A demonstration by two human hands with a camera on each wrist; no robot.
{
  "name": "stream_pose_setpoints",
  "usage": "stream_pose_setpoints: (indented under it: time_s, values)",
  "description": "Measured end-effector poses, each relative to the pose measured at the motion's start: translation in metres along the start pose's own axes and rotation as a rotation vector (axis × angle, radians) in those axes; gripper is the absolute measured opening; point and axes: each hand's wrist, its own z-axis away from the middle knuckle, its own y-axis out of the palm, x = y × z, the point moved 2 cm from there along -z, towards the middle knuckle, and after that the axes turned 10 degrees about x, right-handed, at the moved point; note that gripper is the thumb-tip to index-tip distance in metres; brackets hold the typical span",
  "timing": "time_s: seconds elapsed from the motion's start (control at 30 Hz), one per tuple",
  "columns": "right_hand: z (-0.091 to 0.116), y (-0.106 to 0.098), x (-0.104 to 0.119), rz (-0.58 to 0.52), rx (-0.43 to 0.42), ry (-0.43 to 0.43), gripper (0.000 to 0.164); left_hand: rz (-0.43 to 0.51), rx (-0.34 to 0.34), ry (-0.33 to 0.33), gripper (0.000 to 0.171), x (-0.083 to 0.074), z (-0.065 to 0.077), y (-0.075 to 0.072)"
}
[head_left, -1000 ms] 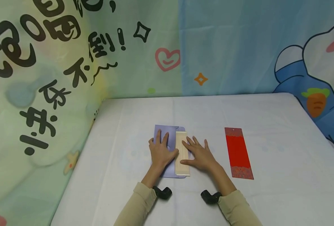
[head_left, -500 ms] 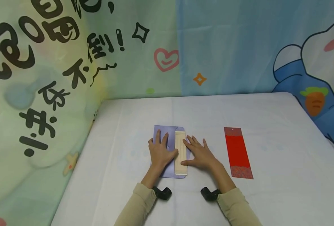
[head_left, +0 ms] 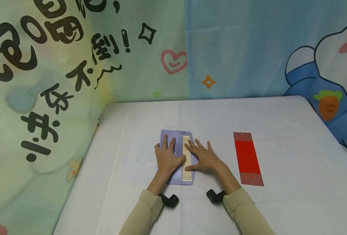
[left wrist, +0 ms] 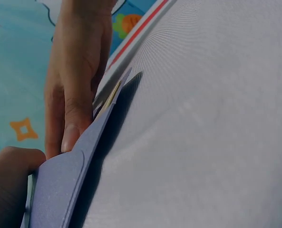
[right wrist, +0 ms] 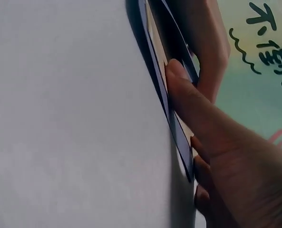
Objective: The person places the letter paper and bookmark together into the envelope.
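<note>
A lavender envelope [head_left: 175, 178] lies on the white table, its pocket facing right. My left hand [head_left: 166, 160] rests on it with fingers spread, thumb hooked at the pocket's raised lip. A cream card [head_left: 186, 174] with faint border lines lies partly inside the pocket; its left portion is hidden there. My right hand [head_left: 204, 158] touches the card with thumb and fingers spread along it. In the right wrist view, the right thumb lies on the card [right wrist: 154, 35] between the envelope's two layers [right wrist: 181, 137]. The left wrist view shows the envelope [left wrist: 60, 185] edge-on, beside the right fingers.
A red paper strip [head_left: 247, 160] with patterned ends lies to the right of my right hand. Dark wrist mounts [head_left: 169, 200] sit at both cuffs. A printed cloth backdrop [head_left: 238, 49] stands behind and left of the white table [head_left: 293, 156].
My right hand has moved left, and the cream card with it. A narrower strip of the card shows outside the pocket. My left hand stays in place on the envelope.
</note>
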Motion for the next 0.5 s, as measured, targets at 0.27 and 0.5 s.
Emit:
stream_pose_setpoints:
  time_s: [0.27,0.5]
  values:
    - [0.0004,0.0003,-0.0118,0.008,-0.022,-0.068,0.115,-0.001,-0.008,0.005,0.079,-0.0024,0.0007,-0.0017]
    - [-0.0036,0.0016,-0.0089,0.034,-0.042,-0.041,0.115,-0.023,-0.025,0.019,0.078,-0.0036,0.0004,-0.0013]
